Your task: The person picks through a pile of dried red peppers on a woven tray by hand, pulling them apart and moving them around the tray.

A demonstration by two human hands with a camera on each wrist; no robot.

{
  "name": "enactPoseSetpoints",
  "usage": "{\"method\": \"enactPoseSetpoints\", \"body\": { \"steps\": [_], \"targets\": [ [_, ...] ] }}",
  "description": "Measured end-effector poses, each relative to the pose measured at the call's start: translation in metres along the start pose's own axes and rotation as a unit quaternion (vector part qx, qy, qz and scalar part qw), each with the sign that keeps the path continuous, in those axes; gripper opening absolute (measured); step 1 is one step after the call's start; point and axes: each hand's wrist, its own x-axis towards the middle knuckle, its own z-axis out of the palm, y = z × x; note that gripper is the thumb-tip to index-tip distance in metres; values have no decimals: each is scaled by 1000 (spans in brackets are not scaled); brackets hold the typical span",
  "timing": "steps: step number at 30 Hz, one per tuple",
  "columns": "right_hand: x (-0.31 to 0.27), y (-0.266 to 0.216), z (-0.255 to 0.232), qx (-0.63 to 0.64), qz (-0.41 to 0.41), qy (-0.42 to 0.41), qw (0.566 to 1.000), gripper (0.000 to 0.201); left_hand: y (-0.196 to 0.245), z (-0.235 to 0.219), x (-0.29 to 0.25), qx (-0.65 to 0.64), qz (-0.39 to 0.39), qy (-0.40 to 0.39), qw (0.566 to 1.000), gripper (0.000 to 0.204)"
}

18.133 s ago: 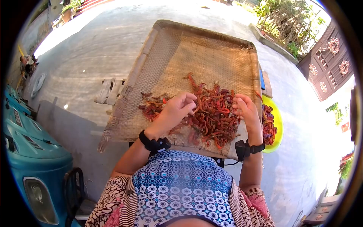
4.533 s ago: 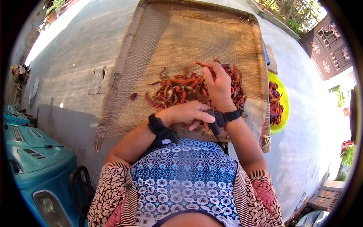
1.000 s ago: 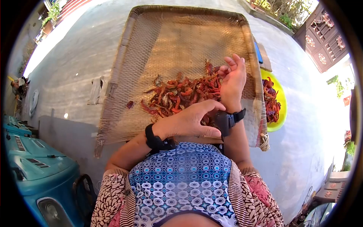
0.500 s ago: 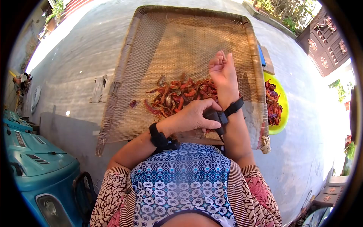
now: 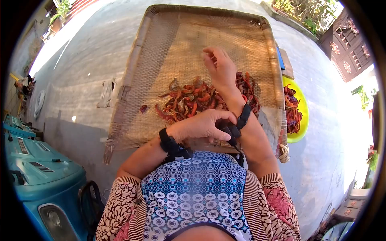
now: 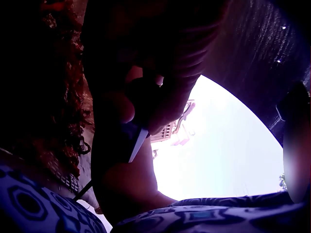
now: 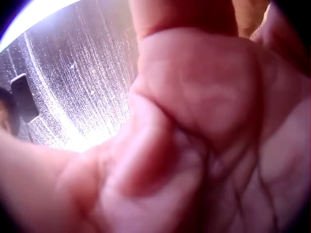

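Left hand (image 5: 201, 125) pinches the wrist camera (image 5: 232, 129) on the right arm; right hand (image 5: 220, 69) loosely open, empty, above the dried chillies (image 5: 189, 100). Mid-adjustment, I'd guess; next needs a firm strap.

Sunlit concrete yard (image 5: 88, 52), carved door (image 5: 350, 44)

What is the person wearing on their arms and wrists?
Each wrist has a black strap with a small black camera box: one on the left wrist, one on the right wrist. A thin black cable hangs below the right one. Short sleeves are patterned brown, white and pink. Both hands are bare, without gloves.
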Motion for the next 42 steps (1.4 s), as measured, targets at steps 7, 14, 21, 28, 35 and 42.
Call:
{"method": "enactPoseSetpoints", "body": {
  "steps": [7, 14, 21, 28, 35, 42],
  "targets": [
    [7, -15, -26, 601, 310, 51, 735, 25, -3, 4, -1, -43, 34, 79, 995, 31],
    [6, -29, -38, 747, 306, -21, 590, 15, -13, -18, 4, 152, 78, 62, 983, 40],
    [16, -85, -49, 719, 242, -80, 647, 18, -8, -8, 9, 126, 137, 147, 971, 26],
    [4, -106, -18, 801, 313, -196, 472, 23, 9, -28, 6, 41, 125, -12, 991, 29],
    [-9, -114, -2, 841, 323, -227, 369, 24, -7, -37, 14, 67, 226, -70, 969, 21],
    [-18, -114, 17, 759, 338, -246, 500, 21, -15, -21, 16, 48, 224, 24, 973, 16]
  ]
}}
